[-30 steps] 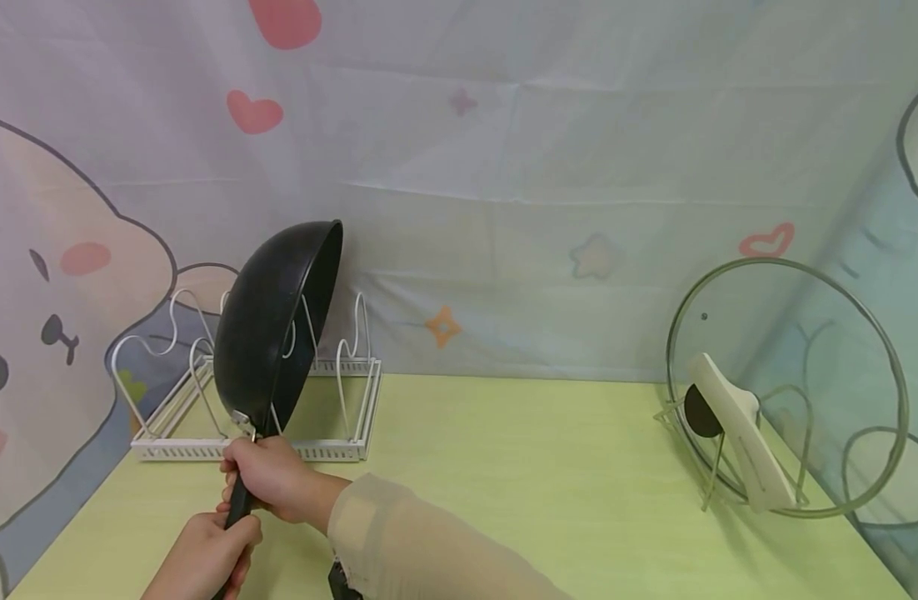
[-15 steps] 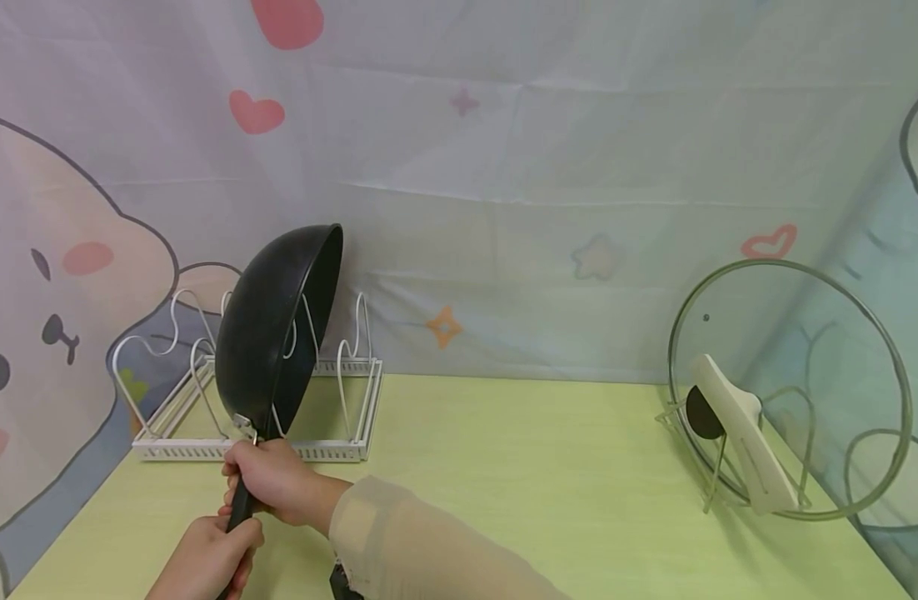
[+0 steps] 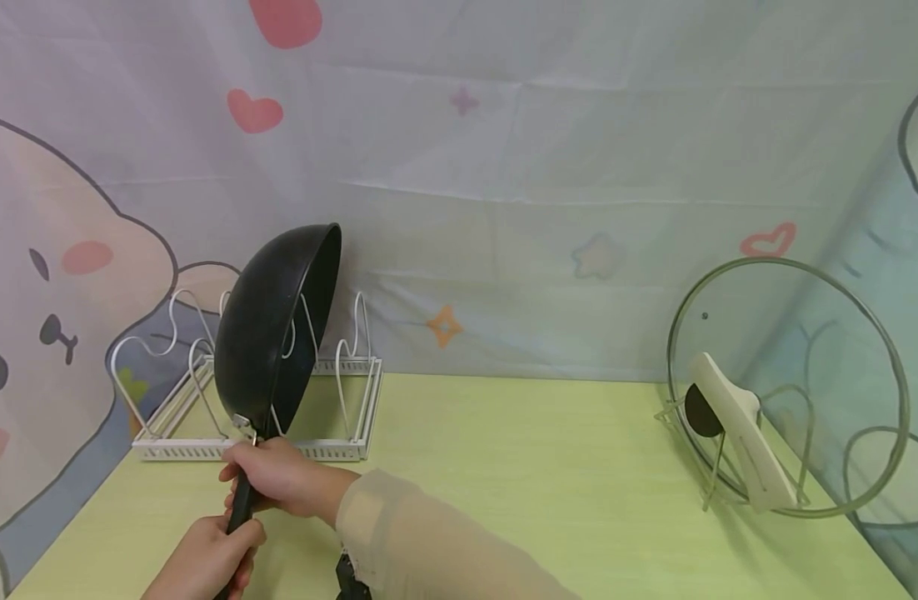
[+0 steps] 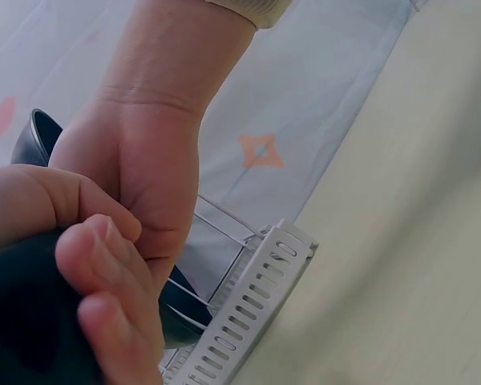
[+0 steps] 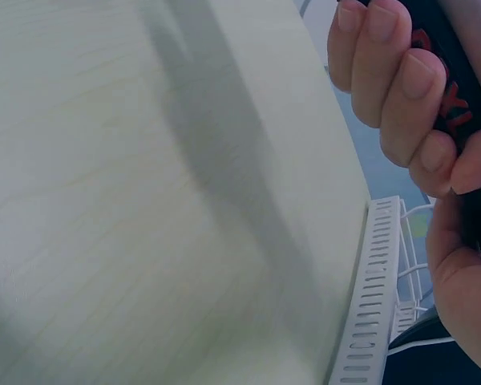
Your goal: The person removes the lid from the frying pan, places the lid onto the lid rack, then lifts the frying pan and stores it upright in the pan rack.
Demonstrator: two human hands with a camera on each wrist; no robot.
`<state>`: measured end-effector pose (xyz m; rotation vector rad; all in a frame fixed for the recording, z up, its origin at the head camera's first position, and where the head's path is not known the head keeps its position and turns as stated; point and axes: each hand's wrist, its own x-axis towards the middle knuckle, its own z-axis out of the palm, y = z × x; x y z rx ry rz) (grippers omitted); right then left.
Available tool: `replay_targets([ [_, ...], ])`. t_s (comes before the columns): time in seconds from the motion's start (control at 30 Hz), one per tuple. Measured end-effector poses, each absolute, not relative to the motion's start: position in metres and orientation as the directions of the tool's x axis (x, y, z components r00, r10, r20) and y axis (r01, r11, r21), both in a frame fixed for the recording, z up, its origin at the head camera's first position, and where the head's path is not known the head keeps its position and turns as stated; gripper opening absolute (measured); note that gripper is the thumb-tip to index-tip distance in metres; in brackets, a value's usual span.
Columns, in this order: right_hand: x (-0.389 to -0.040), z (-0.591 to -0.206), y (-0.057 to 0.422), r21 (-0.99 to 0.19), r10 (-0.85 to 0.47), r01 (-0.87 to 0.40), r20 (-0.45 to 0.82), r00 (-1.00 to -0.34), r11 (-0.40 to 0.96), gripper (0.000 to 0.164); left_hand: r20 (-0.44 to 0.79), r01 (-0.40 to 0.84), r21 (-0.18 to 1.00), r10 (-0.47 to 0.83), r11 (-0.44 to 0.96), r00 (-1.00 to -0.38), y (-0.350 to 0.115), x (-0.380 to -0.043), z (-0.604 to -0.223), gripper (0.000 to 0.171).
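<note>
A black wok (image 3: 260, 325) is tilted on its side in the head view, its hollow toward the right, among the wires of a white dish rack (image 3: 327, 452). Its long black handle (image 3: 241, 502) points down toward me. My right hand (image 3: 282, 477) grips the handle close to the metal joint at the wok. Lower down, my left hand (image 3: 207, 557) wraps round the handle's end. In the right wrist view, red letters show on the handle (image 5: 445, 88) between curled fingers. The left wrist view shows both hands close together, much of the wok hidden behind the right hand (image 4: 144, 152).
On the right stands a glass lid (image 3: 804, 333) with a white handle (image 3: 744, 437), propped upright on a small wire stand (image 3: 809, 433). A printed cloth (image 3: 504, 208) hangs behind the pale green table (image 3: 519, 467).
My right wrist and sleeve have shifted very slightly to the right. The wok, the rack and both grips look the same.
</note>
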<state>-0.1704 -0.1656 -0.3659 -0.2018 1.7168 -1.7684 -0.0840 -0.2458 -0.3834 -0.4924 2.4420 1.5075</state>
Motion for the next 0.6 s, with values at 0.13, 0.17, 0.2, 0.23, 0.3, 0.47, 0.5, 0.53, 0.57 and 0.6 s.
replay_targets([
  [0.13,-0.174,-0.366,-0.162,-0.941,-0.545,0.307,-0.335,-0.769,0.146,0.037,-0.366,-0.378,0.820,-0.114,0.429,-0.923,-0.247,-0.084,-0.383,0.026],
  [0.17,-0.174,-0.366,-0.161,-0.941,-0.544,0.297,-0.336,-0.769,0.161,0.037,-0.371,-0.380,0.817,-0.110,0.434,-0.922,-0.248,-0.084,-0.383,0.028],
  [0.2,-0.174,-0.365,-0.160,-0.942,-0.543,0.289,-0.336,-0.769,0.173,0.037,-0.374,-0.383,0.815,-0.111,0.436,-0.921,-0.248,-0.084,-0.383,0.030],
  [0.23,-0.174,-0.365,-0.160,-0.942,-0.543,0.280,-0.335,-0.770,0.184,0.038,-0.376,-0.385,0.812,-0.112,0.439,-0.920,-0.248,-0.085,-0.383,0.032],
  [0.3,-0.174,-0.364,-0.157,-0.942,-0.544,0.264,-0.334,-0.770,0.205,0.039,-0.382,-0.399,0.798,-0.133,0.451,-0.915,-0.247,-0.085,-0.383,0.036],
  [0.47,-0.173,-0.362,-0.152,-0.943,-0.540,0.248,-0.331,-0.774,0.222,0.037,-0.374,-0.431,0.770,-0.215,0.470,-0.902,-0.243,-0.084,-0.379,0.042],
  [0.5,-0.173,-0.362,-0.151,-0.944,-0.539,0.249,-0.329,-0.776,0.216,0.036,-0.371,-0.434,0.768,-0.226,0.472,-0.901,-0.243,-0.083,-0.378,0.044],
  [0.53,-0.172,-0.362,-0.150,-0.945,-0.540,0.250,-0.325,-0.776,0.210,0.036,-0.368,-0.434,0.768,-0.230,0.471,-0.901,-0.243,-0.083,-0.377,0.047],
  [0.57,-0.172,-0.361,-0.150,-0.947,-0.542,0.248,-0.320,-0.777,0.204,0.036,-0.368,-0.437,0.767,-0.237,0.470,-0.899,-0.243,-0.083,-0.376,0.049],
  [0.6,-0.171,-0.361,-0.149,-0.949,-0.546,0.246,-0.316,-0.776,0.199,0.036,-0.363,-0.437,0.764,-0.244,0.475,-0.899,-0.243,-0.083,-0.376,0.051],
])
